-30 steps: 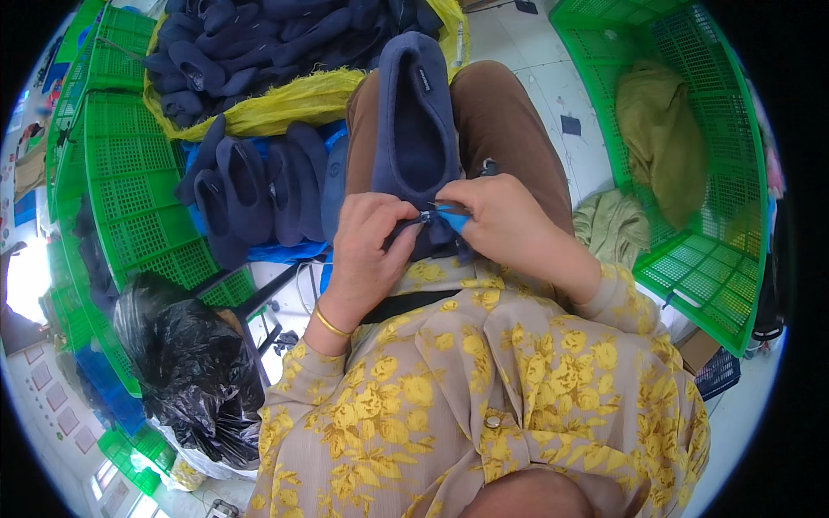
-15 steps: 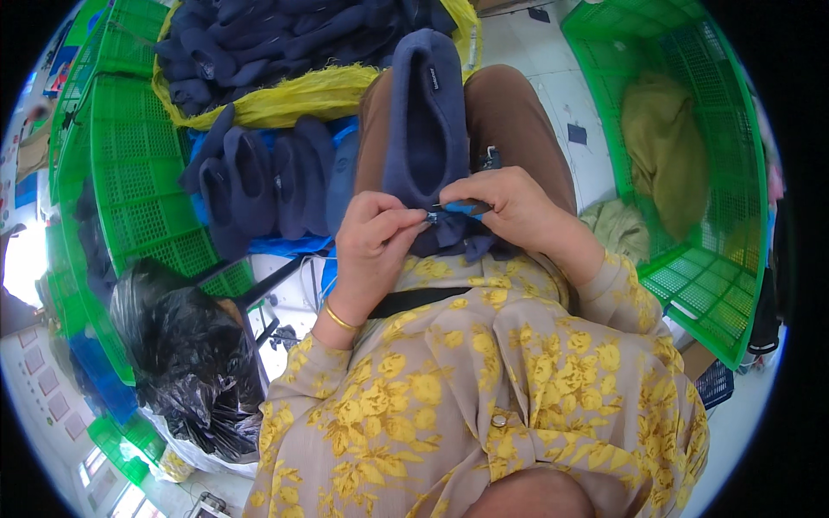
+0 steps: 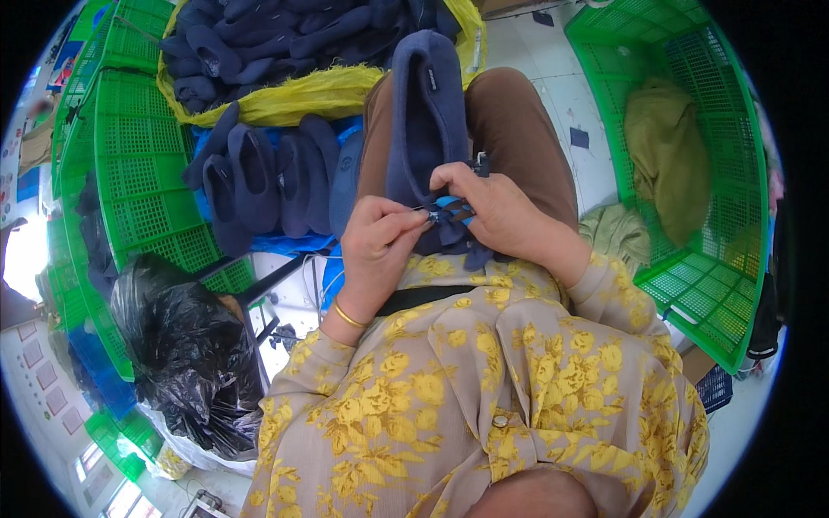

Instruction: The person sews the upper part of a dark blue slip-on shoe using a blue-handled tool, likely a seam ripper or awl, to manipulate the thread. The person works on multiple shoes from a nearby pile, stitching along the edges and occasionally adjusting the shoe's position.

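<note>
I read this as a slipper workshop floor: just beyond my fingers (image 3: pixel 406 220), a yellow sack (image 3: pixel 285 99) brims with identical navy slippers (image 3: pixel 259 43), and more navy slippers (image 3: pixel 259 177) stand in a row to their left. Green plastic crates (image 3: pixel 129 164) stack up further left of the fingers, another green crate (image 3: pixel 708 216) holding olive cloth (image 3: pixel 665 155) sits well to their right, and a black bin bag (image 3: pixel 186 345) slumps below-left on the pale tiled floor (image 3: pixel 570 95).

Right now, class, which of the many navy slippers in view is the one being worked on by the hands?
The navy slipper lying lengthwise on the person's lap. Both the left hand and right hand grip its near end; the others sit untouched in the row and the yellow sack.
</note>
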The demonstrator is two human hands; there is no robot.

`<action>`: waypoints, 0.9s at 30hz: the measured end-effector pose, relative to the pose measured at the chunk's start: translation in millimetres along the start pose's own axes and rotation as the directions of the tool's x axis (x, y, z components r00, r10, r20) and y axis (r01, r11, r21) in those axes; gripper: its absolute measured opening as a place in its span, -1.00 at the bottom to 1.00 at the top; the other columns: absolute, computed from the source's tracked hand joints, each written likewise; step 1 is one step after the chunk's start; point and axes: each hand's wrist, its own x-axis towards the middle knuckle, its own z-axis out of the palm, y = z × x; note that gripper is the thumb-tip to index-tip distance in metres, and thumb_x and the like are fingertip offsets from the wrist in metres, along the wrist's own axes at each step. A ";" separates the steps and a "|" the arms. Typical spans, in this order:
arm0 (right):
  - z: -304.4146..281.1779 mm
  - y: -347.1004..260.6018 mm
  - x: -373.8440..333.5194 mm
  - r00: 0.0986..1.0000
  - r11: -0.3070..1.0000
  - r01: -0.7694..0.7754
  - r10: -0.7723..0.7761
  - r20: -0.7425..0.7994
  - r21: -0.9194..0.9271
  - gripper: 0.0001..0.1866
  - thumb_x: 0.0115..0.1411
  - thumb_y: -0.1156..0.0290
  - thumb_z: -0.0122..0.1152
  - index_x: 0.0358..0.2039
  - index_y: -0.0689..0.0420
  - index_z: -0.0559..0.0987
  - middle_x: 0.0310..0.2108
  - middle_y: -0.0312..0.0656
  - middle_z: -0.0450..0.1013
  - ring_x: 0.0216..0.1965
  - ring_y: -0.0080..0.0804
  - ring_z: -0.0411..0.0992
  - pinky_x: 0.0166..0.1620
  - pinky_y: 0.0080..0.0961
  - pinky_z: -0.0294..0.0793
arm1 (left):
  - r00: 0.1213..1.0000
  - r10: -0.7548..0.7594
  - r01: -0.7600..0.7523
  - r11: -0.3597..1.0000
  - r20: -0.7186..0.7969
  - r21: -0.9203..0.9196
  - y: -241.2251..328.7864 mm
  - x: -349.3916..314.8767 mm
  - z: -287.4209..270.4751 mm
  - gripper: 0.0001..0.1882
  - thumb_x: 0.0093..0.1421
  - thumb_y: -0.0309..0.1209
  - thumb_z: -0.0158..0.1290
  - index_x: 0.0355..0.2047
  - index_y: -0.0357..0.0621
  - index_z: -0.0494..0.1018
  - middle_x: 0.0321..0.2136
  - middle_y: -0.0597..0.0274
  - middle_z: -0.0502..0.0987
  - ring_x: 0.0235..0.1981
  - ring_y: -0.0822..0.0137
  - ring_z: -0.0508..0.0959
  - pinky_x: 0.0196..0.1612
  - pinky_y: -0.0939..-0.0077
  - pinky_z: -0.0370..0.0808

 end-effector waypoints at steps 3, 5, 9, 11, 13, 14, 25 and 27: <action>1.7 -10.4 3.6 0.997 0.998 0.007 -0.002 0.072 -0.070 -0.56 0.02 0.69 0.06 -0.07 -0.01 0.43 -0.43 -0.03 0.52 -0.35 0.01 0.52 -0.34 -0.17 0.47 | 0.999 -0.011 0.010 1.000 -0.031 -0.029 -3.1 -4.4 1.7 -0.82 -0.09 -0.63 0.30 -0.42 -0.19 0.62 -0.43 0.22 0.52 -0.39 0.29 0.52 -0.36 0.52 0.45; 0.9 -5.2 6.5 0.989 0.991 0.112 -0.105 0.100 -0.072 -0.61 0.05 0.66 0.05 -0.11 -0.01 0.45 -0.41 -0.07 0.50 -0.37 0.01 0.51 -0.34 -0.18 0.46 | 0.998 -0.023 0.020 0.998 -0.058 -0.054 -4.0 -6.1 1.9 -0.82 -0.09 -0.63 0.30 -0.42 -0.19 0.62 -0.42 0.22 0.53 -0.39 0.29 0.53 -0.35 0.51 0.46; -8.6 -11.2 9.2 0.985 0.960 0.155 -0.133 0.107 -0.234 -0.70 0.06 0.63 0.04 -0.21 -0.01 0.51 -0.37 -0.15 0.45 -0.36 -0.04 0.47 -0.33 -0.21 0.46 | 1.000 -0.018 0.018 0.999 -0.023 -0.034 -2.2 -3.5 0.5 -0.81 -0.07 -0.62 0.28 -0.40 -0.19 0.61 -0.40 0.21 0.52 -0.36 0.25 0.52 -0.31 0.47 0.46; -4.5 -14.3 10.3 0.959 0.908 0.257 -0.283 -0.030 -0.331 -0.74 0.04 0.60 0.08 -0.25 0.00 0.53 -0.36 -0.19 0.40 -0.32 -0.09 0.45 -0.32 -0.23 0.45 | 1.000 -0.011 0.011 1.000 0.002 0.017 2.3 0.8 -0.6 -0.81 -0.06 -0.62 0.27 -0.39 -0.19 0.60 -0.40 0.20 0.51 -0.34 0.23 0.50 -0.30 0.45 0.45; 0.3 -17.3 11.0 0.918 0.861 0.322 -0.386 -0.094 -0.393 -0.73 -0.02 0.60 0.13 -0.27 0.01 0.53 -0.31 -0.25 0.39 -0.26 -0.21 0.43 -0.34 -0.30 0.45 | 1.000 0.001 -0.002 0.998 0.022 0.063 4.9 4.6 -1.1 -0.81 -0.06 -0.61 0.25 -0.38 -0.19 0.59 -0.40 0.19 0.49 -0.33 0.20 0.48 -0.29 0.43 0.43; 1.7 -19.1 12.2 0.918 0.920 0.309 -0.355 -0.177 -0.243 -0.74 0.00 0.62 0.13 -0.28 0.02 0.52 -0.30 -0.25 0.40 -0.29 -0.27 0.43 -0.35 -0.35 0.43 | 0.999 0.007 -0.010 0.996 0.033 0.085 5.5 5.9 -1.4 -0.81 -0.06 -0.61 0.25 -0.38 -0.18 0.58 -0.40 0.19 0.48 -0.32 0.19 0.47 -0.28 0.42 0.43; -53.8 -52.8 -3.2 0.963 0.511 -0.169 0.269 0.030 0.843 -0.90 0.32 0.46 0.08 -0.17 0.12 0.41 -0.64 -0.40 0.20 -0.65 -0.73 0.11 -0.59 -0.68 0.10 | 0.996 0.043 -0.051 0.994 0.078 0.099 15.1 12.7 -4.2 -0.81 -0.06 -0.60 0.24 -0.39 -0.17 0.55 -0.40 0.18 0.47 -0.30 0.15 0.45 -0.26 0.38 0.40; -38.1 -43.0 -9.2 0.992 0.950 -0.044 0.078 -0.098 0.308 -0.87 0.18 0.56 0.13 -0.24 0.15 0.52 -0.54 -0.24 0.42 -0.51 -0.38 0.41 -0.42 -0.50 0.38 | 0.995 0.054 -0.063 0.993 0.088 0.098 16.9 13.6 -5.6 -0.81 -0.06 -0.59 0.24 -0.38 -0.18 0.54 -0.40 0.17 0.48 -0.30 0.15 0.45 -0.26 0.37 0.40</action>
